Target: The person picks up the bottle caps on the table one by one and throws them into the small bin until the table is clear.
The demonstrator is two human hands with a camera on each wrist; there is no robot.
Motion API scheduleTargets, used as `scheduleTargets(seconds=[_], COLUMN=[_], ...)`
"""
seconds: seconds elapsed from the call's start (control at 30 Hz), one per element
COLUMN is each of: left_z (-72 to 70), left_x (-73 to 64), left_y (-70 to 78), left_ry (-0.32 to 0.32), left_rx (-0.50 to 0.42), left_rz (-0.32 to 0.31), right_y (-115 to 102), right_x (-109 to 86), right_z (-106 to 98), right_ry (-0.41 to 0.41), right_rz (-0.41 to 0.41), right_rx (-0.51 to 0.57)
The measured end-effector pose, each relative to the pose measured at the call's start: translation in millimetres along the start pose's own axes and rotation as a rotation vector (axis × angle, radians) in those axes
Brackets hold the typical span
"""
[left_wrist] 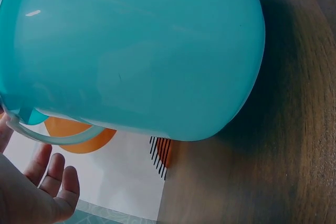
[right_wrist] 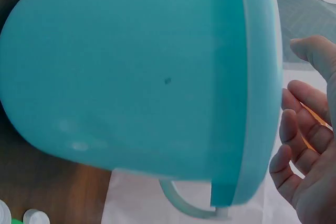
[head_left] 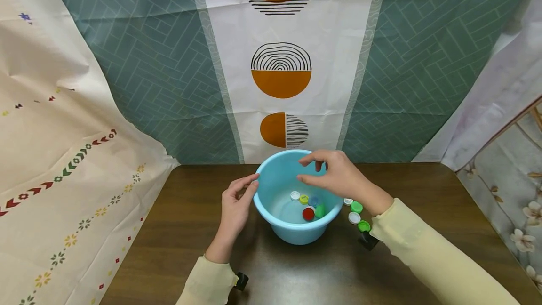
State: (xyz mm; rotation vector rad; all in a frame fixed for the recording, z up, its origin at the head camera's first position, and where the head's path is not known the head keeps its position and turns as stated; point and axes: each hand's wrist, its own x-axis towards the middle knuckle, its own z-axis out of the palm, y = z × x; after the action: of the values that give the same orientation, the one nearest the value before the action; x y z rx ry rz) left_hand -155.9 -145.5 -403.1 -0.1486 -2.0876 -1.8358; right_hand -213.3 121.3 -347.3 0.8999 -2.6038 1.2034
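Note:
A light blue plastic bucket (head_left: 296, 234) stands on the brown table, its handle (left_wrist: 58, 139) hanging at the far side in the left wrist view. My left hand (head_left: 235, 208) holds the bucket's left rim between thumb and index finger; the other fingers are loosely bent. Above the bucket's right side is my right hand (head_left: 332, 173), thumb and fingers apart, with nothing between them. Inside lie several bottle caps, among them a red cap (head_left: 308, 214), a green cap (head_left: 320, 211), a yellow cap (head_left: 304, 199), a white cap (head_left: 295, 196) and a blue cap (head_left: 313, 201).
Right of the bucket, several more caps lie on the table (head_left: 190, 229), including a white cap (head_left: 354, 218) and a bright green cap (head_left: 363, 226). A patterned cloth (head_left: 169, 69) hangs behind the table. Cream fabric (head_left: 76, 154) drapes along the left.

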Motion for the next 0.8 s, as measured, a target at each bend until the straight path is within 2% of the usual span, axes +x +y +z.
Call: scheduleTargets(seconds=[0.3,0.47,0.8], left_z=[0.1,0.0,-0.1], left_x=[-0.4,-0.9,0.1], left_y=[0.5,0.8,0.6], left_ry=[0.000,-0.002,-0.007], left_rx=[0.000,-0.002,0.002], left_rz=[0.001,0.000,0.007], right_y=[13,25,62], right_x=[-9.8,-19.9,-44.3], right_z=[-18,-29,-47], right_ry=[0.092,0.119,0.163], right_rz=[0.005,0.060,0.178], right_rx=[-0.024,-0.024,-0.084])
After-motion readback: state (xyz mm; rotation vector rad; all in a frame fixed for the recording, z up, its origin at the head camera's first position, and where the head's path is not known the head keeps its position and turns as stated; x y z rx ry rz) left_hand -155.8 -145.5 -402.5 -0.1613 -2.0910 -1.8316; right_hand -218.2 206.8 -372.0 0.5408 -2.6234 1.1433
